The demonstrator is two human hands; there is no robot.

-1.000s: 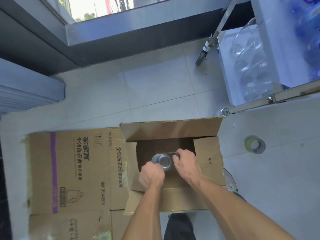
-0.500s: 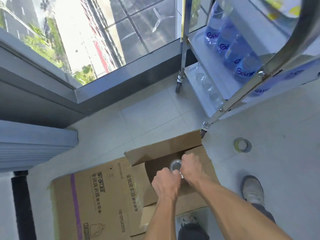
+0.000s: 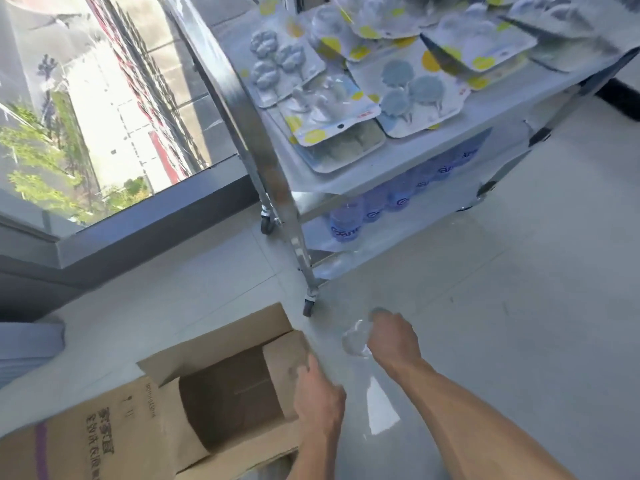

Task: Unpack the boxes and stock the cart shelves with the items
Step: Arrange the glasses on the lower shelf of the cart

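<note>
Now right hand point(image 3: 393, 337) fingers curled around clear glass point(image 3: 355, 341); left hand point(image 3: 317, 393) relaxed beside box point(image 3: 221, 393).

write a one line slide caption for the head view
Right hand lifts a clear item out beside the open cardboard box, left hand at its flap, below the stocked cart.

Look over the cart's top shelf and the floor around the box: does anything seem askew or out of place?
The blister packs on the top shelf lie overlapping at mixed angles, not in rows. The cardboard box just stands open. No spill or damage shows.
</note>
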